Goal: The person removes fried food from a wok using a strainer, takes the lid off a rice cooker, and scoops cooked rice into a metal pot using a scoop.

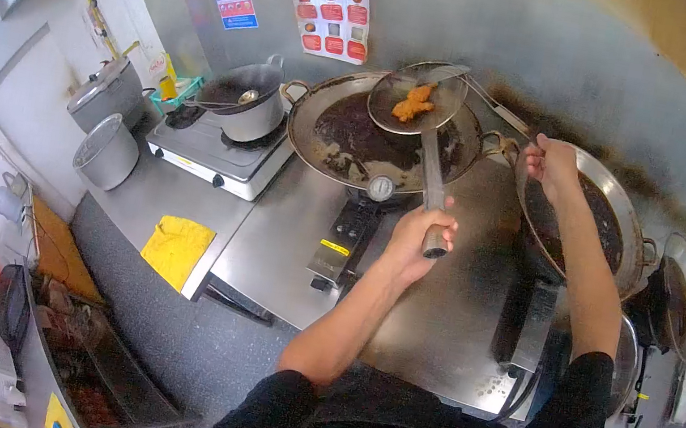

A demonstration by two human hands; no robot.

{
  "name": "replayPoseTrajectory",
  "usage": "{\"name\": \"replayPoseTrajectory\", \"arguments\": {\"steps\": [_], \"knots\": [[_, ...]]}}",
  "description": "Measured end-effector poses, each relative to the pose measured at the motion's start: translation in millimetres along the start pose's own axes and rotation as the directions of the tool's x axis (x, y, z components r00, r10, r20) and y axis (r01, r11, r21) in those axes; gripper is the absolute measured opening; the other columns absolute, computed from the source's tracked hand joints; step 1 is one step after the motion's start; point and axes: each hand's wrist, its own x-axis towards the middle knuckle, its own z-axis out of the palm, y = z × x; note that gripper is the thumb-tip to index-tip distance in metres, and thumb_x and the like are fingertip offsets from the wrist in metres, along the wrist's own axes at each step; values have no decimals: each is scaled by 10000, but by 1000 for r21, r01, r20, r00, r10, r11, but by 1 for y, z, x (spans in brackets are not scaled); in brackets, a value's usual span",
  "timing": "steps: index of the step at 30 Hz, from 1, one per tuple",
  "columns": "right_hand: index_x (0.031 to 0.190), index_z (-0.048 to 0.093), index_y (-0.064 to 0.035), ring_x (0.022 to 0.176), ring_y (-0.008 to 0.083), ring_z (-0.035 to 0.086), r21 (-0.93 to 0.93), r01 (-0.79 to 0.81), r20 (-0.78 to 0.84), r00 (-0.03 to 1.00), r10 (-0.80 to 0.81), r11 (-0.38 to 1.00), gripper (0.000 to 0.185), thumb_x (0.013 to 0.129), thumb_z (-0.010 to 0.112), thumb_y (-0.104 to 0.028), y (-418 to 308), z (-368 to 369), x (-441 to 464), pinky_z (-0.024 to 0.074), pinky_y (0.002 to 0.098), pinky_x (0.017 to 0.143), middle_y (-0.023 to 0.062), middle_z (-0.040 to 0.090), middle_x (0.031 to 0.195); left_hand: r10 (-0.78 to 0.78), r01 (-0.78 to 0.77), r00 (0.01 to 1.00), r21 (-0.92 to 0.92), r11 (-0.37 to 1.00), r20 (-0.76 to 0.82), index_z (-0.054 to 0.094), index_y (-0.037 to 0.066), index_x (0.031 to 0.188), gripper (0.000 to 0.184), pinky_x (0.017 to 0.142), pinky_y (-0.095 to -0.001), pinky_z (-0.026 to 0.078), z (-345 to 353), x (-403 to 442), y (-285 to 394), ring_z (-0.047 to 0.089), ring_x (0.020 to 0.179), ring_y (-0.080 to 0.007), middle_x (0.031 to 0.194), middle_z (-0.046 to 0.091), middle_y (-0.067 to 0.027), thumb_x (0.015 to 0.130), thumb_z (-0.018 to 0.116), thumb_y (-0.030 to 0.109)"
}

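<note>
My left hand (417,239) is closed round the thick handle of a round mesh strainer (389,109). The strainer is over a wide wok of dark oil (335,127), and a golden-brown fried piece of food (415,102) lies in its mesh. With closed fingers, my right hand (553,166) grips the end of a long metal utensil, which looks like a spatula (505,114). Its flat end reaches the strainer's far rim; whether they touch I cannot tell. A dial thermometer (380,188) sits at the wok's near edge.
A second oil-filled wok (622,281) stands under my right forearm, with another pan (681,298) beyond. To the left, a pot (252,119) sits on a portable stove (205,157). A yellow cloth (177,250) lies at the counter edge. A metal bin (35,344) is lower left.
</note>
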Motion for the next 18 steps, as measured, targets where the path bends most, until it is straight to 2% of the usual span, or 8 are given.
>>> {"name": "replayPoseTrajectory", "arguments": {"steps": [1, 2, 6, 8, 12, 15, 18], "knots": [[893, 508, -9, 555, 137, 539, 3, 0, -10, 1000, 0, 1000, 191, 909, 490, -199, -3, 1, 0, 468, 265, 463, 74, 574, 723, -5, 5, 1000, 9, 1000, -2, 432, 17, 1150, 436, 519, -280, 450, 5, -2, 3, 528, 580, -133, 749, 555, -89, 738, 574, 30], [894, 509, -9, 557, 137, 537, 6, 1, -21, 1000, 0, 1000, 189, 907, 493, -197, -5, 1, 0, 467, 267, 467, 73, 573, 725, -6, 7, 999, 25, 1000, -43, 430, 7, 1186, 461, 500, -241, 408, 12, -5, 4, 479, 557, -104, 751, 539, -76, 742, 552, 26], [892, 515, -12, 559, 134, 531, 20, -5, 3, 1000, 4, 1000, 177, 904, 499, -188, -9, -2, -4, 465, 267, 483, 68, 573, 724, 6, -1, 998, 71, 997, -59, 435, 2, 1172, 460, 488, -258, 431, 23, -31, 7, 504, 536, -116, 721, 552, -83, 730, 563, 22], [897, 518, -12, 574, 131, 528, 7, -1, 4, 1000, 1, 1000, 167, 901, 503, -178, -18, -1, -16, 464, 262, 496, 67, 572, 723, 5, 20, 995, 248, 968, -99, 437, -5, 1159, 461, 482, -279, 453, 31, -59, 4, 532, 517, -131, 688, 564, -88, 720, 575, 12], [868, 512, -27, 541, 123, 513, 8, -57, 31, 998, 57, 998, 154, 909, 487, -174, -14, -12, -11, 455, 256, 482, 55, 569, 709, 81, -70, 996, 284, 956, -26, 392, -44, 1186, 516, 463, -288, 489, 31, -48, -1, 549, 503, -146, 680, 573, -95, 715, 596, 14], [866, 514, -32, 526, 115, 507, 23, -26, 27, 999, 25, 999, 153, 910, 485, -176, -24, -9, -33, 451, 244, 476, 48, 570, 707, 54, -31, 997, 364, 931, -53, 376, -59, 1194, 531, 465, -295, 488, 47, -74, 7, 560, 521, -156, 677, 569, -98, 714, 593, 4], [868, 515, -41, 529, 99, 498, 29, -11, 55, 998, 10, 1000, 147, 906, 498, -182, -24, -11, -34, 436, 229, 469, 37, 569, 708, 64, -44, 997, 329, 943, -50, 371, -67, 1201, 559, 454, -310, 494, 51, -76, -7, 562, 508, -170, 674, 567, -107, 698, 606, -3]]}}
